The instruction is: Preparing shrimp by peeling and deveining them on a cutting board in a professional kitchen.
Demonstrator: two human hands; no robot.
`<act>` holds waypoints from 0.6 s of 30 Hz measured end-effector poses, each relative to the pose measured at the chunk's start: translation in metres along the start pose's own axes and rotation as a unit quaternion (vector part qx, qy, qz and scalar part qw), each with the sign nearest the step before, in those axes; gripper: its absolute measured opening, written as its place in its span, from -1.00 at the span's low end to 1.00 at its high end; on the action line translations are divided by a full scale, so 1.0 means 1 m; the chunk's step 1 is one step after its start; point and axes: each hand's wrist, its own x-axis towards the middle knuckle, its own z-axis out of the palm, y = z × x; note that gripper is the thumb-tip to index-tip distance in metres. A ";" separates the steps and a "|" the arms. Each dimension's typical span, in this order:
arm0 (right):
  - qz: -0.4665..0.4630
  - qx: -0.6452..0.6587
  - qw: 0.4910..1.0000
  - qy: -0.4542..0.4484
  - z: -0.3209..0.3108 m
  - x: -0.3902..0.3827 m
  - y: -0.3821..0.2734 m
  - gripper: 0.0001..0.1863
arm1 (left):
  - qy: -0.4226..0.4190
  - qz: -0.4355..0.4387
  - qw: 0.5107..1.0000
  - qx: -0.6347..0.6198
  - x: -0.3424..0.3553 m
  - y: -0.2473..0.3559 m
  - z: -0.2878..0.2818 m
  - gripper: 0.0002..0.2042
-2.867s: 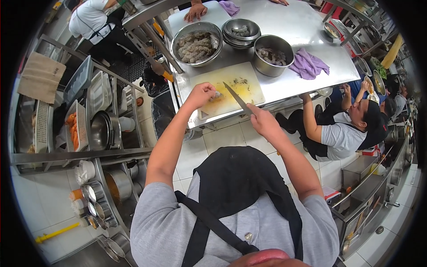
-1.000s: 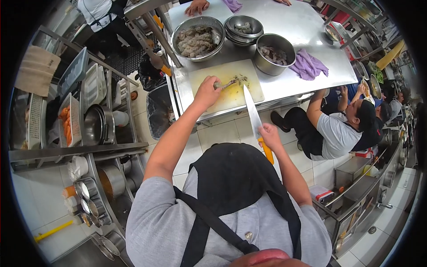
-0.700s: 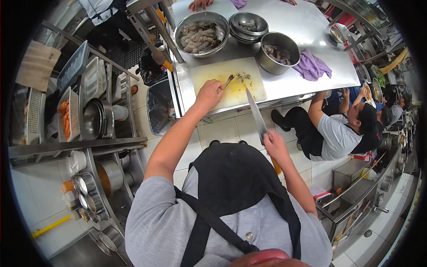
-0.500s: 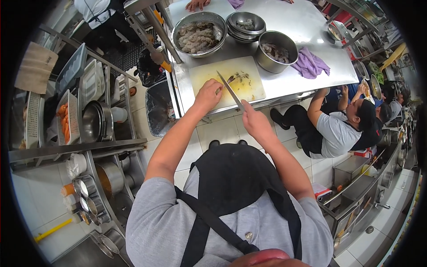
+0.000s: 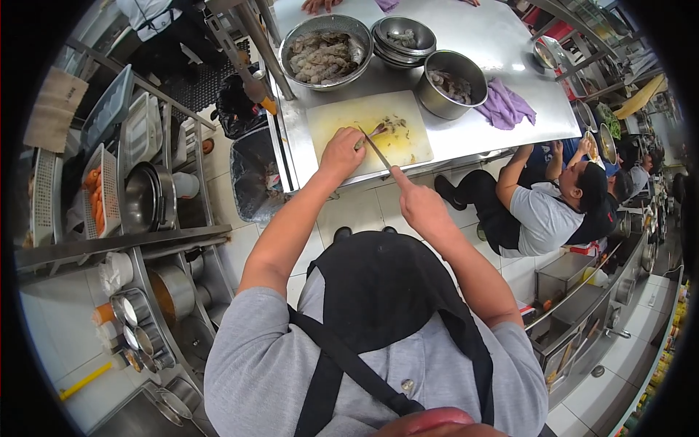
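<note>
My right hand (image 5: 424, 210) is closed round the handle of a knife (image 5: 376, 153), index finger stretched along it. The blade reaches up and left over a white cutting board (image 5: 328, 116), its tip close to my left fingertips. My left hand (image 5: 342, 154) is closed at the board's near left part, pinching a small greyish-green piece, seemingly a shrimp (image 5: 359, 144), mostly hidden by the fingers. Dark scraps (image 5: 395, 125) lie on the board beyond the blade. Yellowish wet stains mark the board.
Behind the board stand a colander of shrimp (image 5: 325, 60), stacked metal bowls (image 5: 403, 42) and a metal pot (image 5: 451, 86) holding more shrimp. A purple cloth (image 5: 507, 105) lies right of the pot. A lined bin (image 5: 255, 178) stands left below the table. Another person (image 5: 550, 211) is at the right.
My right hand and the knife have shifted slightly; the blade tip has come nearer, down beside my left fingertips. My left hand stays in nearly the same place on the board.
</note>
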 end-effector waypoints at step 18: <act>-0.032 0.058 0.997 0.041 0.008 0.027 -0.004 -0.41 | -0.002 0.023 1.000 -0.011 -0.005 -0.002 -0.004 -0.78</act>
